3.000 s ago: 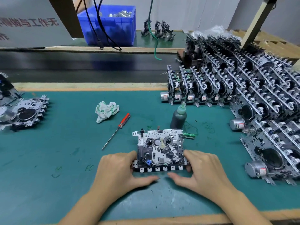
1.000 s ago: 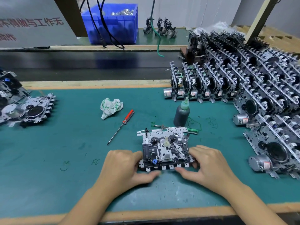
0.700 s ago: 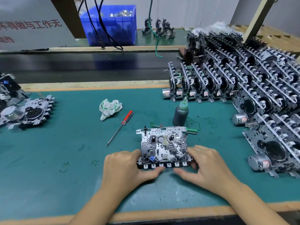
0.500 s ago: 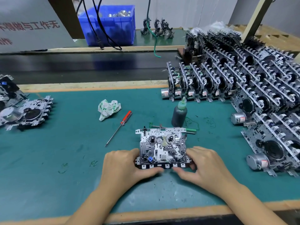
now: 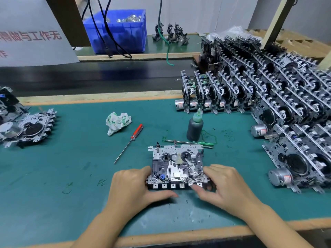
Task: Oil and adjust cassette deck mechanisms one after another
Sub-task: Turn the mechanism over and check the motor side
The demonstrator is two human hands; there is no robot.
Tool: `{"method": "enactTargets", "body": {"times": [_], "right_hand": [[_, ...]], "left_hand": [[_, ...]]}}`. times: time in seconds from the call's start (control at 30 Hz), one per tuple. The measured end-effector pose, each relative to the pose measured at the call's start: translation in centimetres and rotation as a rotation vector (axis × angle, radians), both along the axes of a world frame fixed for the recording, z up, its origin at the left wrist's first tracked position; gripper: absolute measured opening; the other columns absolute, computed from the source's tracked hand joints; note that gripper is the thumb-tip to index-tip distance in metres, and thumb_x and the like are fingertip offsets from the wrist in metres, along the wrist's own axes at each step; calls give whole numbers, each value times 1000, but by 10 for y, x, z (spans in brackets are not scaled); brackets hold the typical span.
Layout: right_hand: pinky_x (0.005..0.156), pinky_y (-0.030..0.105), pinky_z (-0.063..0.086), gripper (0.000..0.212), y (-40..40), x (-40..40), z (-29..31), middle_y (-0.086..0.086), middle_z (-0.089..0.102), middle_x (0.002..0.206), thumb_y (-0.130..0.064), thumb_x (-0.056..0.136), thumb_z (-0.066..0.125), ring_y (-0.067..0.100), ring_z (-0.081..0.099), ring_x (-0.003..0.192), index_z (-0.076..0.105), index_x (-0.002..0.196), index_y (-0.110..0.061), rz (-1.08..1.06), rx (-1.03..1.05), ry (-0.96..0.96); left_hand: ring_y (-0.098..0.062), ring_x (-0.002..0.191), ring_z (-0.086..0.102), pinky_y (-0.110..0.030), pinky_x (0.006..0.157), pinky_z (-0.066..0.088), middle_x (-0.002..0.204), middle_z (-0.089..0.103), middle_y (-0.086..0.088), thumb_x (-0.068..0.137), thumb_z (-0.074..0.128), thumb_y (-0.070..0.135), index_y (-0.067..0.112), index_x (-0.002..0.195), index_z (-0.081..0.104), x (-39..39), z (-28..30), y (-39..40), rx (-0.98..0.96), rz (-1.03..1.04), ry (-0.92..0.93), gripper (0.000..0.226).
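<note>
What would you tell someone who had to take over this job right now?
Left hand grips the left end of the cassette deck mechanism on the green mat; right hand grips its right end, thumb on a front key.
Oil bottle stands just behind it; red screwdriver lies to its left, untouched.
Done pile seems to be on the left.
Left: the big stack on the right.
</note>
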State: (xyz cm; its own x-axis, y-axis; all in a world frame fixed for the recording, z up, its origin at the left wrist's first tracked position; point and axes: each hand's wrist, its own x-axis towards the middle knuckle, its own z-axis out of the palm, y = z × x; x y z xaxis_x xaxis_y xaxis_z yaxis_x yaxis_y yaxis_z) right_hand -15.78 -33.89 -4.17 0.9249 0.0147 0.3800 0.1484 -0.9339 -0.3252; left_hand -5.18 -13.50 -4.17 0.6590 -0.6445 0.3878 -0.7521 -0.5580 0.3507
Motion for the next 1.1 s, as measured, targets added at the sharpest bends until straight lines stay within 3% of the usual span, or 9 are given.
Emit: {"method": "enactTargets", "body": {"times": [0.2, 0.33, 0.47, 0.63, 0.77, 0.83, 0.9, 0.97, 1.1], "right_hand": [[49, 25, 35, 50, 1, 0, 7, -3, 39, 43, -56, 79, 48, 9, 37, 43, 41, 52, -15, -54, 355, 126], [52, 14, 36, 61, 10, 4, 25, 3, 52, 39, -69, 81, 37, 5, 47, 38, 57, 47, -22, -122, 643, 201], [52, 11, 35, 70, 20, 12, 32, 1, 45, 32, -72, 77, 37, 7, 43, 35, 54, 37, -18, -180, 792, 348], [51, 11, 35, 75, 22, 21, 36, 0, 41, 31, -74, 80, 39, 8, 43, 35, 50, 36, -15, -228, 738, 316], [53, 22, 35, 80, 13, 21, 38, 0, 45, 42, -83, 71, 22, 14, 46, 47, 49, 52, -10, -298, 333, 289], [54, 17, 34, 65, 4, 20, 37, -9, 52, 57, -82, 66, 33, 8, 49, 61, 50, 62, -19, -274, 291, 220], [70, 15, 42, 40, 2, 19, 36, -19, 58, 85, -69, 64, 59, 1, 56, 85, 54, 87, -37, -125, 529, 260], [83, 12, 40, 47, 6, 20, 29, -25, 55, 103, -47, 66, 78, 1, 54, 104, 51, 105, -44, -3, 652, 307], [79, 16, 41, 30, 19, 28, 20, -18, 61, 93, -27, 69, 77, 7, 59, 92, 61, 95, -31, 31, 702, 184]], "left_hand": [[-21, 39, 32, -26, 44, 28, 38, 34, -6, 76, 21, 87, 16, 47, 34, -2, 10, 6, -133, 44, 178, 77], [-10, 45, 15, -27, 46, 14, 44, 16, -1, 81, 30, 77, 14, 54, 29, -2, 27, 3, -397, 149, 338, 68], [-12, 45, 14, -31, 49, 16, 43, 13, 5, 73, 29, 76, 13, 47, 21, 3, 34, 1, -367, 273, 445, 68], [-23, 42, 32, -43, 57, 42, 37, 29, -5, 79, 21, 72, 12, 39, 26, 15, 40, 1, -162, 353, 583, 72], [-21, 48, 46, -27, 47, 32, 44, 48, 0, 78, 9, 78, 14, 47, 41, 16, 49, 4, 59, 479, 156, 78], [-12, 56, 47, -26, 48, 32, 56, 55, 11, 84, 28, 74, 27, 55, 54, 17, 54, 5, -90, 374, 52, 61], [-5, 77, 53, -20, 65, 42, 75, 61, 20, 81, 49, 63, 36, 72, 67, 18, 55, 2, -320, 130, 139, 33], [-2, 91, 54, -13, 82, 38, 88, 63, 19, 74, 62, 55, 40, 87, 70, 17, 57, -4, -379, -106, 276, 21], [-9, 86, 53, -17, 78, 38, 85, 60, 13, 71, 72, 41, 39, 84, 75, 15, 52, -20, -335, -241, 380, 14]]}}
